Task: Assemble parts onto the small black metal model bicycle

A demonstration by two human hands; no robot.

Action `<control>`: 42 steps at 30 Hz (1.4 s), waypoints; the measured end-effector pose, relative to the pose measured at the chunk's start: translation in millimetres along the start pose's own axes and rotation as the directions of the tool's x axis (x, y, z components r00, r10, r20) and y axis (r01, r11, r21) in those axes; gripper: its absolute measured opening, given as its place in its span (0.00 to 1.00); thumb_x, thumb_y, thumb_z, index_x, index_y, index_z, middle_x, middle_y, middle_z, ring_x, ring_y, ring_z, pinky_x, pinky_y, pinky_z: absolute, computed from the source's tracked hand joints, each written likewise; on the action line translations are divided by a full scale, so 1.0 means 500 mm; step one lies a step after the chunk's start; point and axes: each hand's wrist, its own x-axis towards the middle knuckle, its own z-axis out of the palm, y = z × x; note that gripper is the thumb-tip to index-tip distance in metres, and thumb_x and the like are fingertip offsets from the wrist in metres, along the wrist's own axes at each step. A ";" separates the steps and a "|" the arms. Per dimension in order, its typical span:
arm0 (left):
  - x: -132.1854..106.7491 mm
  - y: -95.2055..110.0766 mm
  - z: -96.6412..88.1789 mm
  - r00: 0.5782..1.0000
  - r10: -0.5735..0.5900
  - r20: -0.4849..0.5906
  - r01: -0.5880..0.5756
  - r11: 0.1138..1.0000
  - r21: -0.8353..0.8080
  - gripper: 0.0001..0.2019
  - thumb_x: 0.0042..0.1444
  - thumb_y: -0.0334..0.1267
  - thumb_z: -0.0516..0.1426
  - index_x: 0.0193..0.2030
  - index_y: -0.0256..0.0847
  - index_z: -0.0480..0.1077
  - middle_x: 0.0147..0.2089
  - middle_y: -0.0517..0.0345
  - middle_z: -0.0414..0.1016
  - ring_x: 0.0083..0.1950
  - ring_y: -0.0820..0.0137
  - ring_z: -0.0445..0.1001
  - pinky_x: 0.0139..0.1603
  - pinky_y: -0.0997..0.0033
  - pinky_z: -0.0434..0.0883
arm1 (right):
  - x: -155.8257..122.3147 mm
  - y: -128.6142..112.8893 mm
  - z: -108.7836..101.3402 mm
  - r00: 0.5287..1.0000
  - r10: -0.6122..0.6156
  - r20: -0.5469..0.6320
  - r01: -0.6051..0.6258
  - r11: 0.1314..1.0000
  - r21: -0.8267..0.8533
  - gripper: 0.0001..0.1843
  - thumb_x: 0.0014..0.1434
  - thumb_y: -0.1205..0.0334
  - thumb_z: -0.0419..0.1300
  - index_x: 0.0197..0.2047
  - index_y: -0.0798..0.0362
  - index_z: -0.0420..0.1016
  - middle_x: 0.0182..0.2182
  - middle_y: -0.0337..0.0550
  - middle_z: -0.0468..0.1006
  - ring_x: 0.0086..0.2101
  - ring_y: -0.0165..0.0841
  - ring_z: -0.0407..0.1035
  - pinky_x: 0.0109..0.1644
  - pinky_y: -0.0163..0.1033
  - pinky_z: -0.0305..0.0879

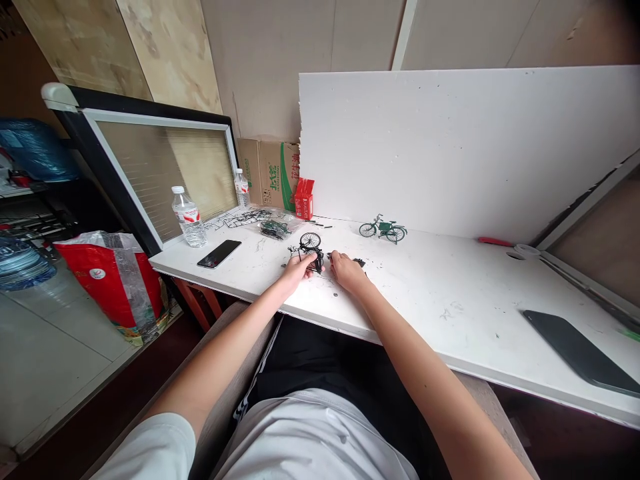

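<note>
A small black model bicycle (310, 245), partly built, stands on the white table (450, 293) in front of me. My left hand (299, 268) is closed around its lower frame. My right hand (346, 270) rests just to the right of it, fingers curled on a small black part that I cannot make out. A finished green model bicycle (383, 229) stands farther back, to the right. Black part frames (247, 217) and a clear bag of parts (274, 229) lie behind my left hand.
A black phone (219, 253) and a water bottle (189, 217) sit at the table's left end, a second bottle (242, 188) and a red box (304, 198) at the back. A dark tablet (580, 350) lies at the right. A white foam board (465, 147) backs the table.
</note>
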 end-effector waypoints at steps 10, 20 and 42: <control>-0.002 0.003 0.002 1.000 -0.001 -0.008 0.001 1.000 -0.008 0.22 0.52 0.56 0.69 0.34 0.37 0.74 0.31 0.48 0.80 0.23 0.76 0.64 0.23 0.73 0.56 | -0.004 -0.002 -0.018 0.998 0.060 0.004 -0.060 0.998 0.025 0.08 0.73 0.66 0.52 0.54 0.53 0.66 0.46 0.56 0.81 0.42 0.43 0.76 0.39 0.39 0.60; 0.002 -0.002 -0.001 1.000 0.000 -0.007 0.000 1.000 0.009 0.21 0.53 0.55 0.68 0.34 0.37 0.73 0.33 0.47 0.82 0.24 0.76 0.65 0.24 0.74 0.56 | -0.006 -0.013 -0.021 1.000 0.021 -0.020 -0.020 1.000 0.006 0.08 0.74 0.66 0.51 0.54 0.54 0.67 0.45 0.56 0.80 0.42 0.43 0.75 0.39 0.39 0.59; 0.001 0.000 -0.001 1.000 0.003 0.001 -0.003 1.000 0.011 0.21 0.54 0.56 0.68 0.34 0.37 0.73 0.33 0.46 0.82 0.24 0.76 0.64 0.24 0.73 0.56 | -0.011 -0.017 -0.020 1.000 0.030 -0.004 -0.030 0.998 -0.055 0.13 0.72 0.74 0.47 0.56 0.56 0.65 0.43 0.59 0.79 0.45 0.46 0.74 0.40 0.40 0.61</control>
